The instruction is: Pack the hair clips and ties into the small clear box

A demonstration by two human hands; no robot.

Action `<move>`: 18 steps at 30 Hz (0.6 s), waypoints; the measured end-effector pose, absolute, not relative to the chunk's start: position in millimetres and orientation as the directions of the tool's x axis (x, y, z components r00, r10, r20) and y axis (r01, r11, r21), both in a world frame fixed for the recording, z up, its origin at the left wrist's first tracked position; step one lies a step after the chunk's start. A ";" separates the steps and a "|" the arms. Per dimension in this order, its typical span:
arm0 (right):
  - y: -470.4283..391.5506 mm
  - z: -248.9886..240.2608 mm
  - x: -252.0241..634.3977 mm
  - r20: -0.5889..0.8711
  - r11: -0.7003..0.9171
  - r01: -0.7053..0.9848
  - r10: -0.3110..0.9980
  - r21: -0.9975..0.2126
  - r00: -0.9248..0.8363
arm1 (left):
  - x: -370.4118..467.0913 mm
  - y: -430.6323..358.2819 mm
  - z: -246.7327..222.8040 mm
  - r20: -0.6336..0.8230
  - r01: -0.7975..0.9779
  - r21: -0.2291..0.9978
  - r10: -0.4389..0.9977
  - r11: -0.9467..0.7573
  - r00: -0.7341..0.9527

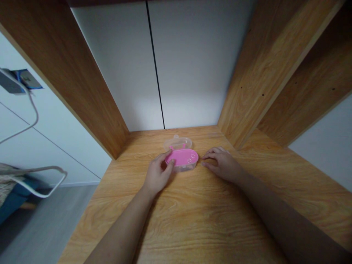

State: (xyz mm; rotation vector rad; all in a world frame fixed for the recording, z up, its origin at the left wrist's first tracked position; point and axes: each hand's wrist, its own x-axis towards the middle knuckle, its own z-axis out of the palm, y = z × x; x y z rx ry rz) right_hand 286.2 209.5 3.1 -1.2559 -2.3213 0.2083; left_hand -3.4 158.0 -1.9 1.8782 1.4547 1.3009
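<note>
A small oval plastic box (pixel 185 168) with a clear body sits on the wooden surface. Its clear lid (pixel 180 143) is hinged back on the far side. A pink oval panel (pixel 180 157) with two small white outline marks covers the top of the body. My left hand (pixel 159 170) grips the box at its left end, thumb on the near edge of the pink panel and fingers round the far side. Just off the right end, my right hand (pixel 218 161) hovers with thumb and fingers curved apart. Nothing clear shows between them.
The wooden surface (pixel 198 220) runs between a left wooden side panel (pixel 82 84) and a right wooden upright (pixel 264 73). A white back panel (pixel 192 66) with a black seam stands behind. At left are a white cable (pixel 35 110) and a white bent bar (pixel 52 189).
</note>
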 end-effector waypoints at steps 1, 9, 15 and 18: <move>209.1 2.4 285.4 0.337 0.563 0.747 0.821 -0.353 -0.461 | -3.4 158.0 -1.8 0.410 0.512 0.782 0.912 -0.357 0.010; 204.0 7.6 276.5 0.334 0.559 0.714 0.828 -0.421 -0.451 | -3.4 158.5 -4.2 0.412 0.494 0.790 0.911 -0.363 0.009; 194.4 18.3 261.3 0.532 0.529 0.667 0.815 -0.524 -0.229 | -3.4 158.4 -4.3 0.405 0.464 0.804 0.914 -0.371 0.029; 185.3 24.2 252.9 0.601 0.565 0.642 0.775 -0.519 -0.197 | -2.3 155.7 -1.5 0.403 0.474 0.783 0.909 -0.402 0.105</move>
